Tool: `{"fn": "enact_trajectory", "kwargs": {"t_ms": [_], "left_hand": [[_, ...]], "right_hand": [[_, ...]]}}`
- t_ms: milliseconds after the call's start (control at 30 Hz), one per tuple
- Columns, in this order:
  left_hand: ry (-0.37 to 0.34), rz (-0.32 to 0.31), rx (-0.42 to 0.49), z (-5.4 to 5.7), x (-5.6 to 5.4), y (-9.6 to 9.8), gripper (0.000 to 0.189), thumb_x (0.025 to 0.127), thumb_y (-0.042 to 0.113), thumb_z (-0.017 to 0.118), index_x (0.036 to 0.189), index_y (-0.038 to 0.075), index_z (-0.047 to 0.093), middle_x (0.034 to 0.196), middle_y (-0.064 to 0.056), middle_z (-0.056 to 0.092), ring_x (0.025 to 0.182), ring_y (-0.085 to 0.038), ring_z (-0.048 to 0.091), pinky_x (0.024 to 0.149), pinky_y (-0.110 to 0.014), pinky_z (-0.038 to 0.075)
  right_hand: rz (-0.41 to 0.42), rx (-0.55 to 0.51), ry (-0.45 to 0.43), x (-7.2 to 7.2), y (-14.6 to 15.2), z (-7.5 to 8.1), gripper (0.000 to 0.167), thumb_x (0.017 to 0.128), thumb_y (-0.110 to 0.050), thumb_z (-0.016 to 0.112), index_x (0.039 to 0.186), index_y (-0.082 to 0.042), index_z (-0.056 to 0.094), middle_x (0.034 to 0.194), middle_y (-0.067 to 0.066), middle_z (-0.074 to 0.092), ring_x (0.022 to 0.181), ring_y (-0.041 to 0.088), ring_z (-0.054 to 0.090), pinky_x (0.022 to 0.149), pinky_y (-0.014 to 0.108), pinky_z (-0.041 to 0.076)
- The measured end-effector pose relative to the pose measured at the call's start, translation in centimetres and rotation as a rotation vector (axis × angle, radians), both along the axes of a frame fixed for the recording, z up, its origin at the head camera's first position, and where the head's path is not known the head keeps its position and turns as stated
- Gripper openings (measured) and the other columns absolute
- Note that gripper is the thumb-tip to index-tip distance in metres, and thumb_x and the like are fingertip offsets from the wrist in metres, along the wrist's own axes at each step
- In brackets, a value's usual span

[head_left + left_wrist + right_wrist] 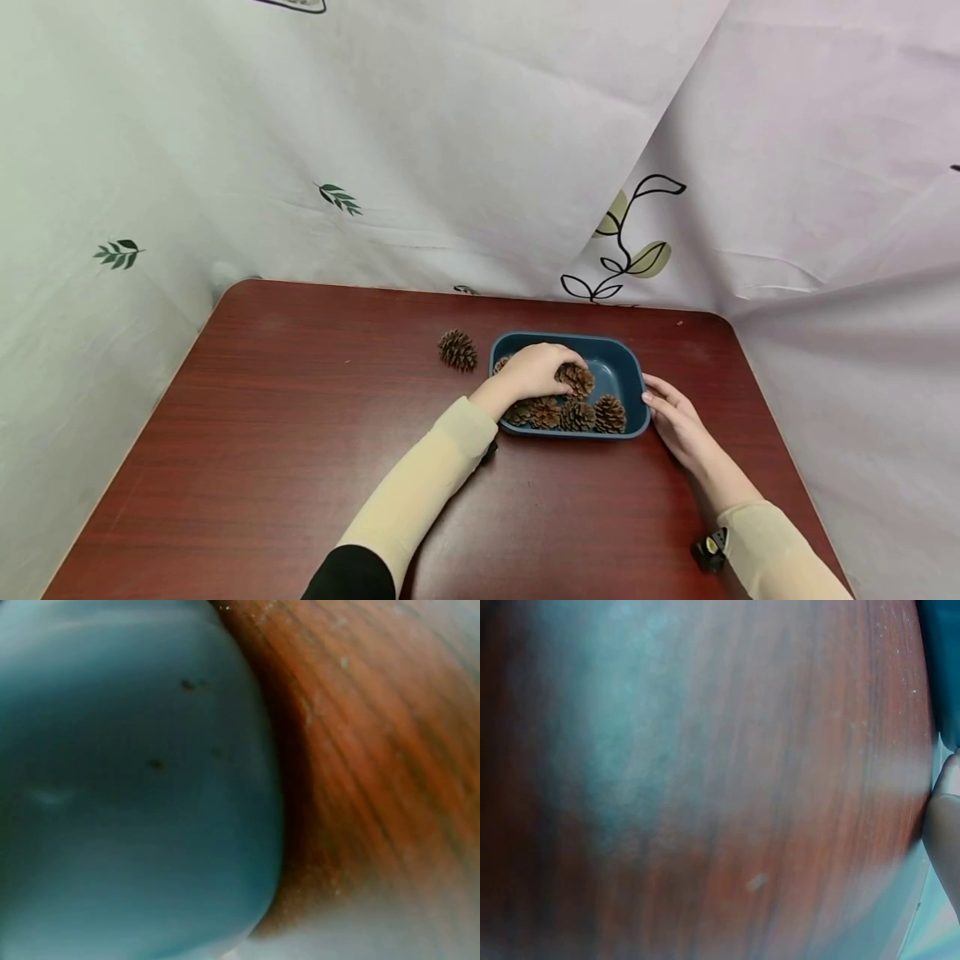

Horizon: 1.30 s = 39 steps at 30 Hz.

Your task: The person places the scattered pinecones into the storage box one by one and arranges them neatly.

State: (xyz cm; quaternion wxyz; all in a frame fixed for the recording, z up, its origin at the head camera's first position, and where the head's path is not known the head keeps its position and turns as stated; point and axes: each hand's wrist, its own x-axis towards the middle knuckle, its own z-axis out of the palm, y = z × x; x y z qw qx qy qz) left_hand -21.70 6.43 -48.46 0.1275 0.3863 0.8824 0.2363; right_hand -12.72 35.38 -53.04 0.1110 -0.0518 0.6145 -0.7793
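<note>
A blue rectangular tray (622, 371) stands on the table toward the back right, with several brown pine cones in it. Reaching over its left side, my left hand (534, 371) grips a pine cone (576, 380) above the middle of the tray. Along the tray's front side lie other cones, among them one pine cone (610, 414) at the front right corner. My right hand (675, 418) holds the tray's right rim, thumb and fingers at the edge. The left wrist view shows the blurred tray wall (150, 825) close up; in the right wrist view a thumb (945, 825) shows at the tray.
One loose pine cone (457, 351) lies on the reddish-brown wooden table (285, 417), left of the tray. A white cloth (450, 150) with leaf prints hangs behind the table and along its sides. A small black device (709, 550) sits at the right wrist.
</note>
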Motion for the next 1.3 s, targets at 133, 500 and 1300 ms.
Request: {"fn": "enact_trajectory", "kwargs": {"t_ms": [133,500,1300], "left_hand": [[-0.001,-0.009,0.001,0.13,-0.07,-0.05,0.046,0.1,0.028,0.078,0.144,0.023,0.066,0.152,0.002,0.063,0.14,-0.017,0.06,0.115,-0.032,0.053],[-0.012,-0.03,0.007,0.18,-0.04,-0.07,0.046,0.101,0.026,0.076,0.146,0.023,0.064,0.153,0.001,0.062,0.141,-0.017,0.059,0.116,-0.033,0.052],[0.028,-0.034,0.013,0.94,0.39,-0.51,0.039,0.102,0.029,0.075,0.14,0.027,0.069,0.152,0.003,0.062,0.141,-0.015,0.059,0.117,-0.033,0.052]], "right_hand": [[0.0,-0.002,0.005,0.04,-0.05,0.05,0.041,0.112,0.002,0.041,0.133,-0.022,0.066,0.126,-0.011,0.073,0.112,0.001,0.07,0.097,0.014,0.054],[0.006,-0.017,0.03,0.12,-0.15,-0.02,0.041,0.112,0.003,0.04,0.134,-0.019,0.065,0.127,-0.01,0.072,0.113,0.002,0.068,0.096,0.014,0.054],[0.012,-0.026,0.027,0.14,-0.01,-0.08,0.041,0.111,0.003,0.04,0.134,-0.019,0.065,0.127,-0.01,0.072,0.113,0.002,0.069,0.096,0.015,0.055]]}}
